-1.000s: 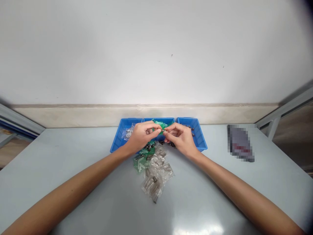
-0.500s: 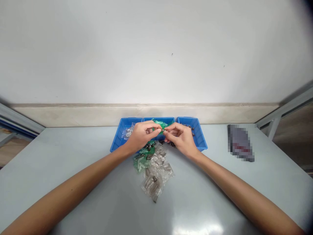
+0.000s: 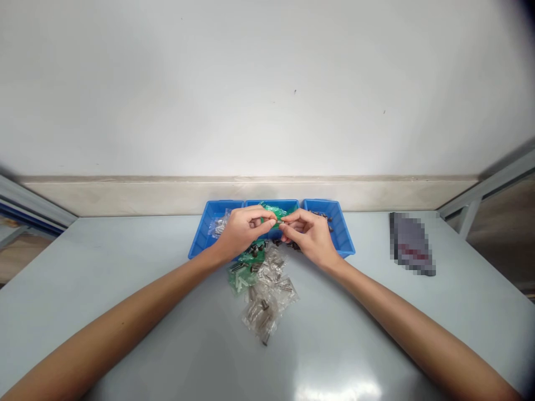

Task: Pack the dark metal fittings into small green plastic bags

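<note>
My left hand (image 3: 246, 227) and my right hand (image 3: 310, 233) meet above the middle blue bin (image 3: 271, 203). Both are closed, thumb against forefinger, on a small metal screw-like piece (image 3: 280, 221) held between them. The fingertips cover most of it. Behind the fingers, green plastic bags (image 3: 273, 210) lie in the middle bin. Below my hands, a pile of clear plastic bags (image 3: 267, 303) with metal fasteners inside is on the table, beside a green bag (image 3: 240, 278) and loose dark screws (image 3: 259, 248).
The left blue bin (image 3: 204, 231) has clear bags in it; the right blue bin (image 3: 343, 239) has dark metal parts. A blurred grey item (image 3: 412, 245) lies on the table (image 3: 159, 328) at right. A wall (image 3: 251, 100) stands close behind the bins.
Almost nothing differs. Both hands keep their pinch in the same place, with at most a very slight shift of the fingertips and the view.
</note>
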The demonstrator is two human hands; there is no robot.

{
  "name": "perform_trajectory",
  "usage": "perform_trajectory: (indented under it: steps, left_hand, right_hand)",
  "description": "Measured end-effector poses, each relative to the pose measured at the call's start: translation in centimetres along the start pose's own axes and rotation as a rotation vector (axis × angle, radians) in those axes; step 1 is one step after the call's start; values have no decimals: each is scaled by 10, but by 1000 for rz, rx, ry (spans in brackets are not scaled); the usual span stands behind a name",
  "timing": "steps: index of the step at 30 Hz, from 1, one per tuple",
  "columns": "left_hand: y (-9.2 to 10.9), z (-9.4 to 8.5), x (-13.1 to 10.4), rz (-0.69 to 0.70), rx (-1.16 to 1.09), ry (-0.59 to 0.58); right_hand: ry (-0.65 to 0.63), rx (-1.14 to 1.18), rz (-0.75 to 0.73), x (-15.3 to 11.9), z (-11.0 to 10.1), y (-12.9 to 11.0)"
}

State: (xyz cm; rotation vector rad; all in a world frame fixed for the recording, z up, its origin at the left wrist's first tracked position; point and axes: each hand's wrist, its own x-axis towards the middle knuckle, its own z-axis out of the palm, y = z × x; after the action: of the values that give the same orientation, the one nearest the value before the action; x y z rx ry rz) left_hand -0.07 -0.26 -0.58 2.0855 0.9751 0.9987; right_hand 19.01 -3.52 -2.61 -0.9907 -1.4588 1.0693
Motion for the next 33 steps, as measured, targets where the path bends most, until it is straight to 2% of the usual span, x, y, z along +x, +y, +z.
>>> perform_trajectory:
  steps: [33]
  left_hand:
    - [0,0,0,-56,-52,-16]
  right_hand:
    - [1,-90,-52,-1,-1,1]
